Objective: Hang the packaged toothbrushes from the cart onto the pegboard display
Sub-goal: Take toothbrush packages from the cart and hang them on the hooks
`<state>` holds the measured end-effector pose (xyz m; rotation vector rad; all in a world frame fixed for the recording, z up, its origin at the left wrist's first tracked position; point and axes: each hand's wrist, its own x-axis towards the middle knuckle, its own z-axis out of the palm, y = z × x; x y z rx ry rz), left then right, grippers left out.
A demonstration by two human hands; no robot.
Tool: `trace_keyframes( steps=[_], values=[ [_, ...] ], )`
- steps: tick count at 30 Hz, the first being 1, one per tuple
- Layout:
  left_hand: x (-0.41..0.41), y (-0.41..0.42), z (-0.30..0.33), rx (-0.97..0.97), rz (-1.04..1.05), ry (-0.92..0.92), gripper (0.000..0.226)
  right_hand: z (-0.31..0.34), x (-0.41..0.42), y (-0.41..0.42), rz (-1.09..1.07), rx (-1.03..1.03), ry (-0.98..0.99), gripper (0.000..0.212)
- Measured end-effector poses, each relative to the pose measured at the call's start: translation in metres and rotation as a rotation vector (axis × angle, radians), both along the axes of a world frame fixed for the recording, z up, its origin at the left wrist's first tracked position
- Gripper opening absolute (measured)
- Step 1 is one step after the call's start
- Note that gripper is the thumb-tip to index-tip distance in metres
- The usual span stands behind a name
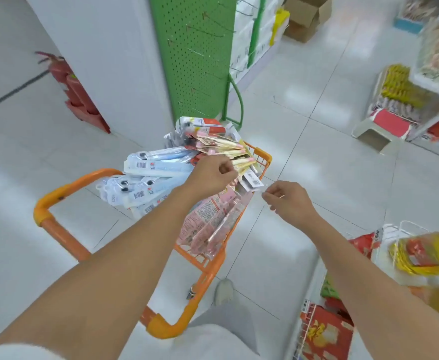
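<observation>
My left hand is curled over the heap of packaged toothbrushes in the orange cart, fingers closed on some packs. My right hand pinches the corner of one pack at the cart's edge. The green pegboard stands beyond, its hooks bare.

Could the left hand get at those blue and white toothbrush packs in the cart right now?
Probably yes. The left hand is already over the cart, gripping a pack, and the blue and white packs lie uncovered on top of the pile right beside it. It would need to let go first.
</observation>
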<state>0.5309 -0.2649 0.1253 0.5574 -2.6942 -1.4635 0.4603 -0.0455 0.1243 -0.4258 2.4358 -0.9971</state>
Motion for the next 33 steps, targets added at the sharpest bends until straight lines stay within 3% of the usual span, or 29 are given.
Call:
trace_keyframes(
  steps=[5, 9, 18, 26, 33],
  values=[
    [-0.054, -0.015, -0.009, 0.077, 0.157, -0.077, 0.015, 0.001, -0.086, -0.011, 0.145, 0.051, -0.108, 0.010],
    [-0.102, -0.013, -0.011, 0.129, 0.272, -0.119, 0.013, -0.001, -0.159, -0.057, 0.261, -0.045, -0.109, 0.008],
    [-0.188, -0.008, -0.024, 0.093, 0.679, -0.196, 0.010, -0.024, -0.295, -0.144, 0.679, -0.111, -0.143, 0.016],
    [-0.181, -0.019, -0.024, 0.170, 1.190, -0.061, 0.010, -0.008, -0.303, -0.257, 1.255, -0.082, -0.128, 0.012],
    [-0.183, -0.024, -0.030, 0.228, 1.459, -0.027, 0.013, -0.007, -0.283, -0.305, 1.496, -0.017, -0.179, 0.004]
  ],
)
